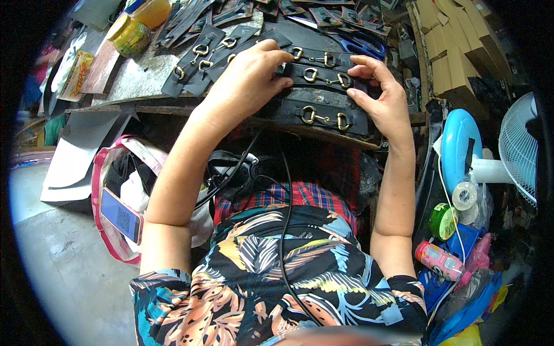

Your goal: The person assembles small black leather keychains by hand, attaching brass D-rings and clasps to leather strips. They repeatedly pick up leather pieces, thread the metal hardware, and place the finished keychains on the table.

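Observation:
In front of me a black leather strap with gold-coloured horsebit hardware [326, 76] lies across the bench. My left hand [251, 75] grips its left end between thumb and fingers. At its right end, the curled thumb and fingers of my right hand [384, 98] hold the edges. Just beyond sits a matching strap [340, 59], close to my fingertips. A third strap with the same hardware [326, 117] rests nearer me, along the bench's front edge. Left of my left hand, more black straps with gold fittings [193, 63] lie slanted.
Blue-handled scissors [363, 47] lie behind the straps, near a heap of black leather pieces [231, 11]. A yellow jar [128, 36] stands at far left. Below the bench hangs a bag with a phone [121, 215]. Cardboard [450, 57] and a fan [519, 150] are at right.

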The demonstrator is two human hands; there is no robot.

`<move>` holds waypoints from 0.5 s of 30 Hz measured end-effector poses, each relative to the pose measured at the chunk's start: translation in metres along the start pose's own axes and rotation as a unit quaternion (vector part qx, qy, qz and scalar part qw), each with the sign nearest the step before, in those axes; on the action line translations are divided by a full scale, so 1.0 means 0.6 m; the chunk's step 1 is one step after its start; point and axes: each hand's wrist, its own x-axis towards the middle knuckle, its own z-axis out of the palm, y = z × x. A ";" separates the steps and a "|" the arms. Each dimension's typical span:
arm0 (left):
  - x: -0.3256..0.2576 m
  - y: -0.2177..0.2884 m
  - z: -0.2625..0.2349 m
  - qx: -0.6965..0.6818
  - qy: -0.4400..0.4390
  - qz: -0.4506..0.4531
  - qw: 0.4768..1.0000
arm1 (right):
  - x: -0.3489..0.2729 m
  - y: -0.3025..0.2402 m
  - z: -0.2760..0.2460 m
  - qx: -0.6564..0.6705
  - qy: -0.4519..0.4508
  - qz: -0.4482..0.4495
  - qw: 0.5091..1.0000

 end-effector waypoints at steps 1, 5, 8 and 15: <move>0.001 0.001 0.002 0.004 0.010 0.012 1.000 | 0.001 -0.001 -0.002 -0.009 -0.004 -0.002 1.000; 0.006 0.012 0.020 0.083 0.003 0.013 0.997 | 0.008 -0.008 0.005 -0.075 0.005 -0.008 0.997; 0.009 0.015 0.024 0.104 0.000 0.000 0.995 | 0.012 -0.008 0.015 -0.110 0.028 -0.013 0.993; 0.012 0.018 0.032 0.120 0.027 0.000 0.992 | 0.009 0.005 0.009 -0.055 0.026 -0.019 0.998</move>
